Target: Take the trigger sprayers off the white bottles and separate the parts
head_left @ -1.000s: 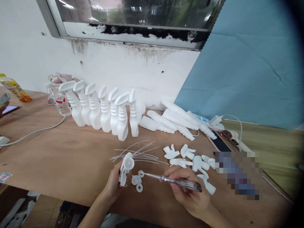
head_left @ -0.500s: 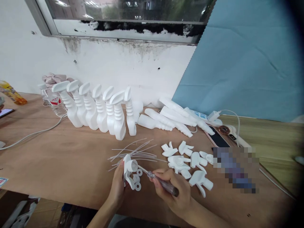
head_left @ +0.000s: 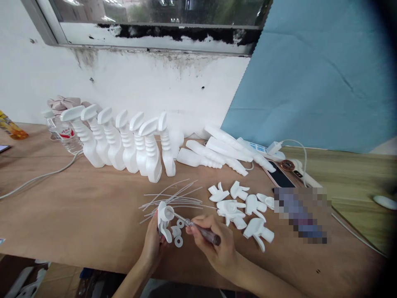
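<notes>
My left hand (head_left: 153,242) is closed around a white spray trigger head (head_left: 162,219), its round opening facing right. In my right hand (head_left: 217,240) is a screwdriver (head_left: 204,232) with a clear, dark-tinted handle. Its thin shaft reaches into the opening of the spray head; the tip is hidden there. Just right of my left hand lie several white ring washers (head_left: 178,241). Thin clear tubes (head_left: 173,201) are spread on the table behind the spray head. To the right sits a group of loose white trigger heads (head_left: 231,209).
Several white spray bottles (head_left: 115,155) with heads stand in a row at the back. White bottle bodies (head_left: 214,153) lie beside them. Toward the right are a phone (head_left: 279,176), a power strip (head_left: 262,150) and a cable (head_left: 306,161). A clear water bottle (head_left: 66,134) stands at left.
The screwdriver's shaft now goes further into the spray head's opening, and my right hand has come closer to my left. The whole view has shifted slightly.
</notes>
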Demonstrator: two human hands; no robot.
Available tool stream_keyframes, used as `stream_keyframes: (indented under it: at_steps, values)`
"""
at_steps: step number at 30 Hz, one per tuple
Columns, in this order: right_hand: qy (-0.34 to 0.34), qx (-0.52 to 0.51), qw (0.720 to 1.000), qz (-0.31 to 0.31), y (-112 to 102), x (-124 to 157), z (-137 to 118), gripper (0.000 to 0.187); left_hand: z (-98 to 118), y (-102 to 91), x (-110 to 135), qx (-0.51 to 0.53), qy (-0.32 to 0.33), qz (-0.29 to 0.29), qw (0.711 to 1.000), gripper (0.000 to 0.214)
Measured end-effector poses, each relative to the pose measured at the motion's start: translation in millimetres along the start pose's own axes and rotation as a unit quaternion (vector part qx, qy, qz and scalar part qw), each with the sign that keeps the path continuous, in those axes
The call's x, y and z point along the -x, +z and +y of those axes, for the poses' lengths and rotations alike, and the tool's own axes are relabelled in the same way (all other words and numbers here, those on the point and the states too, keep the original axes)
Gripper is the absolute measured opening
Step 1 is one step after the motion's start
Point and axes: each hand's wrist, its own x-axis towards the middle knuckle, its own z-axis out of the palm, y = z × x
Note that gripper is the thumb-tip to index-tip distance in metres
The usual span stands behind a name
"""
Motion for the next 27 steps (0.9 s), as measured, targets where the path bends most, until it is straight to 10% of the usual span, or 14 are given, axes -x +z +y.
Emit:
stream_keyframes:
  at_steps: [7, 17, 27]
  values:
    - [0.208, -0.212, 0.955, 0.023, -2, -17, 5, 0.02, 9, -11.5, -8, -0.068, -0.003, -0.033, 0.997, 0.054]
    - [0.226, -0.285, 0.931, 0.031, -3, -21, 9, 0.019, 28, -27.0, -21, -0.201, -0.124, -0.145, 0.961, 0.056]
    - [0.15, -0.13, 0.977, -0.073, -13, -4, 10, 0.016, 54, -19.3, -19, -0.322, -0.042, -0.115, 0.939, 0.034]
